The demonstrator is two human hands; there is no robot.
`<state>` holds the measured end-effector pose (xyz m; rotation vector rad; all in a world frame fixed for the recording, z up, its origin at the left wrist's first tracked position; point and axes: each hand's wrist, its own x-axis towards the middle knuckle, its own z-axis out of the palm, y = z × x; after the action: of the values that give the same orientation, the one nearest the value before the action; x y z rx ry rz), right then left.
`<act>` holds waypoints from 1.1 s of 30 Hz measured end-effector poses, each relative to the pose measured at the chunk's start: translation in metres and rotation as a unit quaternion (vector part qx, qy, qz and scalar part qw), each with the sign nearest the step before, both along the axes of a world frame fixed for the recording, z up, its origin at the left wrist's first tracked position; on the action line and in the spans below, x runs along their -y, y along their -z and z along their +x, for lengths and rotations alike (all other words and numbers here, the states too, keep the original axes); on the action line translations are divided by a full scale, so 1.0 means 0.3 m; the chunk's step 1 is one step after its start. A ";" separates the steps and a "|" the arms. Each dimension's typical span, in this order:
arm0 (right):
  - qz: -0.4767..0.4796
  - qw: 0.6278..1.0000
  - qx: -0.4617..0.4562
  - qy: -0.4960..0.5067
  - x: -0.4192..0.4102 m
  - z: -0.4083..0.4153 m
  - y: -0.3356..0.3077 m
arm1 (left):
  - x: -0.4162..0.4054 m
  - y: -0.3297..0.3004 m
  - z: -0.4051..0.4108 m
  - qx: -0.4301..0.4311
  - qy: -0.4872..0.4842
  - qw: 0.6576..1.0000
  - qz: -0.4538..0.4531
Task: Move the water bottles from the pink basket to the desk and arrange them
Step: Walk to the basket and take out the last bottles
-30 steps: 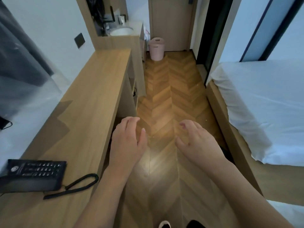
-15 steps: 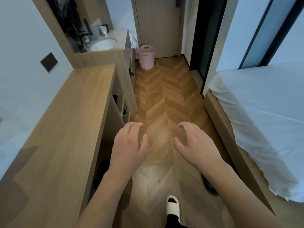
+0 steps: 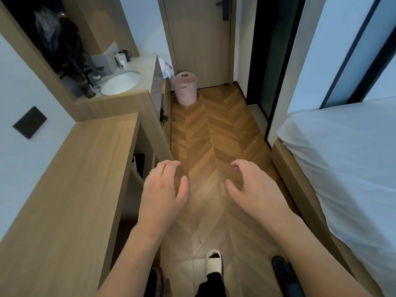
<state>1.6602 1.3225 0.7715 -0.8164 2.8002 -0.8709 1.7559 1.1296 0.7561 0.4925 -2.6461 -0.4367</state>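
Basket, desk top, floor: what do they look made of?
Basket: likely moulded plastic, matte pink, with cut-out handle slots in smooth one-piece walls. Desk: wood-look surface, probably laminate or veneer, with even straight grain and low sheen. Floor: chevron wood-look planks, semi-gloss, with a soft glare patch; real wood or laminate can't be told.

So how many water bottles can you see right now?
0. No bottle shows on the desk or in either hand. The pink basket stands on the floor by the door, and its inside is hidden, so bottles may be in there.
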 end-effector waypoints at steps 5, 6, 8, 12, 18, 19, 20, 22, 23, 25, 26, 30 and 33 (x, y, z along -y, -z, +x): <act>0.014 1.000 -0.004 0.010 0.177 -0.313 0.042 | 0.172 0.052 -0.323 0.011 0.002 1.000 0.006; 0.018 1.000 -0.006 0.009 0.222 -0.382 0.046 | 0.222 0.062 -0.394 0.009 -0.001 1.000 0.009; 0.028 1.000 -0.011 0.009 0.314 -0.523 0.044 | 0.327 0.069 -0.537 0.009 -0.011 1.000 0.017; 0.049 0.999 -0.002 0.002 0.490 -0.785 0.022 | 0.522 0.054 -0.802 0.008 -0.017 0.999 0.040; 0.045 0.999 -0.003 -0.006 0.702 -1.089 -0.003 | 0.731 0.029 -1.122 0.009 0.002 0.998 0.054; 0.047 0.999 0.001 -0.007 0.726 -1.128 -0.003 | 0.757 0.026 -1.160 0.007 0.003 0.998 0.059; 0.051 0.999 0.001 -0.009 0.752 -1.171 -0.001 | 0.783 0.023 -1.199 0.006 0.004 0.998 0.062; 0.061 0.998 -0.002 -0.009 0.805 -1.263 0.005 | 0.840 0.023 -1.282 0.007 0.001 0.998 0.065; 0.062 0.998 -0.002 -0.008 0.832 -1.312 0.009 | 0.870 0.027 -1.328 0.007 -0.001 0.998 0.065; 0.059 0.998 -0.002 -0.007 0.884 -1.414 0.021 | 0.925 0.041 -1.425 0.008 -0.005 0.998 0.067; 0.059 0.998 -0.001 -0.009 0.909 -1.469 0.030 | 0.948 0.049 -1.476 0.009 -0.006 0.998 0.067; 0.055 0.998 0.011 -0.016 1.017 -1.726 0.065 | 1.037 0.078 -1.720 0.016 -0.003 0.998 0.058; 0.044 0.999 -0.007 -0.022 1.110 -1.958 0.073 | 1.122 0.078 -1.949 0.020 0.002 0.999 0.042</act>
<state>1.0727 0.9895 0.7495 -0.8696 2.7979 -0.7313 1.1711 0.7930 0.7328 0.5266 -2.6759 -0.5469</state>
